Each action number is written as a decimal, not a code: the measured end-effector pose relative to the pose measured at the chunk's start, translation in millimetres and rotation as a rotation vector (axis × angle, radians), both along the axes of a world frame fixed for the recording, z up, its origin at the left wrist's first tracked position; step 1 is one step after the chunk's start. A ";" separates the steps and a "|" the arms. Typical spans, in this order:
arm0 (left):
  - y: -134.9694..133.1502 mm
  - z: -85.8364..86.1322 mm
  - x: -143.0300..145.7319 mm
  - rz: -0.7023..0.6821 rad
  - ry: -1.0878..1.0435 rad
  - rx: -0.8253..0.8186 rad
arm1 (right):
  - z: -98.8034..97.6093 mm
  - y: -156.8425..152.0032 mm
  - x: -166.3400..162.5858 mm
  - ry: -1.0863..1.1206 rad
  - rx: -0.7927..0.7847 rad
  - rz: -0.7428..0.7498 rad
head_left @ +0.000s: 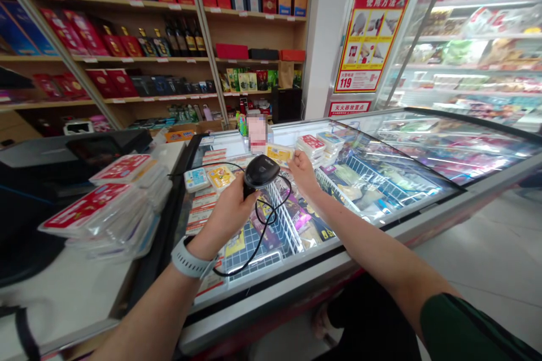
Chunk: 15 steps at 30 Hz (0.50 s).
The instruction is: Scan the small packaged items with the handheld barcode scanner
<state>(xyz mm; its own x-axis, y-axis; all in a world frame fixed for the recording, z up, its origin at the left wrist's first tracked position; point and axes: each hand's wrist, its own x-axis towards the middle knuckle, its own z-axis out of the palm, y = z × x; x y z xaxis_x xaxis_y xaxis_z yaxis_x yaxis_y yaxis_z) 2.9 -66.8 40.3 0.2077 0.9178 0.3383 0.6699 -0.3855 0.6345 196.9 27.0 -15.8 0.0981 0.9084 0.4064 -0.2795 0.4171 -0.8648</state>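
Note:
My left hand [231,203] is closed around the handle of a black barcode scanner [261,171], whose cable loops down over the freezer's glass top. Pinched in my right hand [302,172] is a flat, clear-wrapped package with a yellow label [279,153], held just beyond the scanner's head. Two similar packages lie on the glass to the left: a blue-labelled package [195,179] and a yellow-labelled package [221,177]. Behind my right hand, red-labelled packages [311,145] and blue-labelled packages [331,140] stand in short stacks on the glass.
A taller pile of red-labelled packages [122,203] leans on the white counter [84,293] at left, beside a dark machine. Under the glass, the chest freezer holds wire baskets [283,214] of packaged goods. Shelves [254,22] of boxes and bottles stand behind; a refrigerated display [478,51] is at right.

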 end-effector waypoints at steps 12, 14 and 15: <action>0.4 -1.2 -0.7 0.008 -0.002 0.003 | 0.0 -1.0 -0.9 -0.023 0.006 0.003; 1.4 -2.0 -1.3 -0.001 -0.006 0.007 | -0.3 -1.3 -2.0 -0.034 0.009 -0.001; 1.9 -2.4 -1.6 -0.006 -0.007 0.011 | -0.2 -1.5 -2.5 -0.046 0.014 -0.005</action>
<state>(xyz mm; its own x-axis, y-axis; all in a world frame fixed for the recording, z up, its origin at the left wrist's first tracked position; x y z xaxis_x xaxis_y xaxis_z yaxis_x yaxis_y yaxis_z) 1.3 -64.9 37.9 0.2106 0.9130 0.3495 0.6631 -0.3961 0.6351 194.4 25.5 -16.0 0.0834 0.9023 0.4230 -0.2372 0.4303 -0.8710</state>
